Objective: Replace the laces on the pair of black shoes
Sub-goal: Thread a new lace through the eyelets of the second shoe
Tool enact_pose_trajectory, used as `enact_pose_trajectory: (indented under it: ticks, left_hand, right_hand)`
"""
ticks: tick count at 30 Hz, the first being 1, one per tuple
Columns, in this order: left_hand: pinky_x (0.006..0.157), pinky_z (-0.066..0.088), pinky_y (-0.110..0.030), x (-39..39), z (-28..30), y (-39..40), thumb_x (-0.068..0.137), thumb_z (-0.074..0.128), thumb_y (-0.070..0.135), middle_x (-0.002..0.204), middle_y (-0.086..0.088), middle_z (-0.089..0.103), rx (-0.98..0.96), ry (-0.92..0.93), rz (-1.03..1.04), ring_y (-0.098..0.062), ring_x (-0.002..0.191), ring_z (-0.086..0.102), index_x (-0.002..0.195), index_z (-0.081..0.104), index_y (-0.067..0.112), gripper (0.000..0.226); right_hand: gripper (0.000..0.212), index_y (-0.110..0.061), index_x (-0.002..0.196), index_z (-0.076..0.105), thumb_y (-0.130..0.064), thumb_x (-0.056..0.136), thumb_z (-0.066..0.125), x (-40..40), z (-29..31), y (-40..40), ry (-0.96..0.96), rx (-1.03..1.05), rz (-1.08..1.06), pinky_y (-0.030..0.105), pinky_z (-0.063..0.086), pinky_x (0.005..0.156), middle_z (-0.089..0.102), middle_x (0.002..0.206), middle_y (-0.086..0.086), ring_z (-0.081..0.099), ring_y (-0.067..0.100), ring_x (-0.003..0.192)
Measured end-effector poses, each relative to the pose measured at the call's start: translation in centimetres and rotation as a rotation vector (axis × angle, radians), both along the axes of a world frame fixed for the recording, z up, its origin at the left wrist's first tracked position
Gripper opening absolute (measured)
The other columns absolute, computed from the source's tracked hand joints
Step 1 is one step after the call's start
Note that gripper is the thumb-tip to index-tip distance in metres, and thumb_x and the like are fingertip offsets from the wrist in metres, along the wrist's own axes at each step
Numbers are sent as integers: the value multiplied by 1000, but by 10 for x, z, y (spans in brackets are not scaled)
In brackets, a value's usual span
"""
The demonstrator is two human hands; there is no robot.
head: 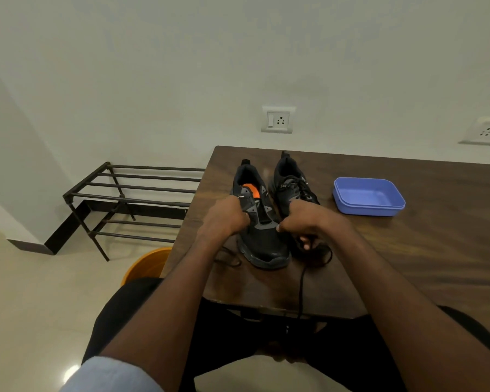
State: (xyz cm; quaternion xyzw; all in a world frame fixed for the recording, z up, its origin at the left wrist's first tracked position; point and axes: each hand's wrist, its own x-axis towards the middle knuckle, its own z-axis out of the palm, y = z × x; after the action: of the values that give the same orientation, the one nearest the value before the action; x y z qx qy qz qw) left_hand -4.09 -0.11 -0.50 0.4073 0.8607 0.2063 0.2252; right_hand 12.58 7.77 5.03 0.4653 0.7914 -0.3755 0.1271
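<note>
Two black shoes stand side by side on the wooden table (408, 250), toes toward me. The left shoe (262, 244) has an orange insole and its eyelets look unlaced. The right shoe (292, 182) still carries its lace. My left hand (227, 216) grips the left shoe's left eyelet edge. My right hand (306, 222) pinches at the shoe's right eyelet edge and holds a black lace (301, 290), which trails down over the table's near edge. Another loop of lace (229, 260) lies on the table left of the shoe.
A blue plastic tray (368, 196) sits on the table right of the shoes. On the floor at the left stand a dark metal shoe rack (130, 199) and an orange bucket (145, 267). Wall sockets (277, 120) are behind the table.
</note>
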Motion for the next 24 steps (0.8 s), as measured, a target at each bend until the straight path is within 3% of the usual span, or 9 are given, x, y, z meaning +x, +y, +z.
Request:
enact_pose_trajectory:
  ticks: [3, 6, 10, 13, 17, 19, 22, 24]
  left_hand:
    - [45, 43, -19, 5, 37, -7, 100, 59, 23, 63, 3, 61, 27, -321, 46, -9, 50, 53, 90, 70, 14, 18]
    - [51, 42, -24, 7, 76, -22, 101, 60, 27, 65, -2, 64, 315, -529, 26, -13, 53, 55, 90, 72, 11, 23]
    - [60, 50, -27, 12, 110, -36, 104, 61, 24, 77, -10, 69, 730, -570, -101, -20, 68, 62, 102, 73, -1, 27]
    - [62, 52, -30, 18, 131, -40, 102, 64, 18, 82, -12, 69, 905, -490, -159, -23, 74, 63, 106, 74, -1, 23]
    - [64, 53, -30, 26, 143, -42, 99, 68, 22, 101, -6, 75, 1039, -411, -159, -14, 83, 65, 107, 78, 7, 19]
    - [64, 53, -29, 28, 141, -42, 98, 68, 21, 104, -12, 73, 1079, -401, -126, -13, 87, 64, 104, 77, 6, 18]
    - [55, 49, -28, 26, 133, -42, 101, 63, 18, 107, -22, 71, 1130, -512, -80, -28, 96, 70, 97, 70, 7, 14]
    - [45, 41, -26, 23, 128, -44, 105, 58, 23, 92, -17, 70, 1134, -611, -17, -31, 82, 73, 99, 60, 10, 15]
  right_hand:
    - [29, -8, 87, 72, -31, 102, 62, 2, 8, 4, 235, -117, -48, 29, 49, 52, 52, 57, 0, 47, 11, 48]
    - [34, -7, 91, 76, -35, 103, 62, 1, 26, -4, 570, -160, -60, 29, 51, 53, 56, 60, 1, 50, 11, 48]
    - [30, -3, 100, 73, -27, 107, 56, 0, 47, -17, 931, -128, -30, 27, 44, 43, 61, 67, 7, 43, 12, 44]
    - [27, -6, 116, 72, -25, 107, 55, 4, 59, -22, 1096, -66, -33, 23, 34, 41, 63, 71, 8, 39, 13, 44]
    - [26, -15, 126, 71, -22, 107, 55, 9, 70, -21, 1221, 62, -61, 21, 32, 42, 65, 76, 8, 37, 12, 45]
    - [26, -17, 129, 69, -18, 107, 55, 8, 67, -19, 1216, 130, -67, 18, 36, 44, 69, 81, 7, 40, 11, 46]
    - [36, -23, 139, 62, -13, 104, 59, 5, 50, -7, 1122, 254, -67, 13, 44, 57, 74, 91, 0, 56, 2, 57]
    - [49, -35, 144, 55, -14, 101, 62, 2, 32, 5, 975, 378, -46, 15, 50, 70, 72, 94, -6, 65, 4, 74]
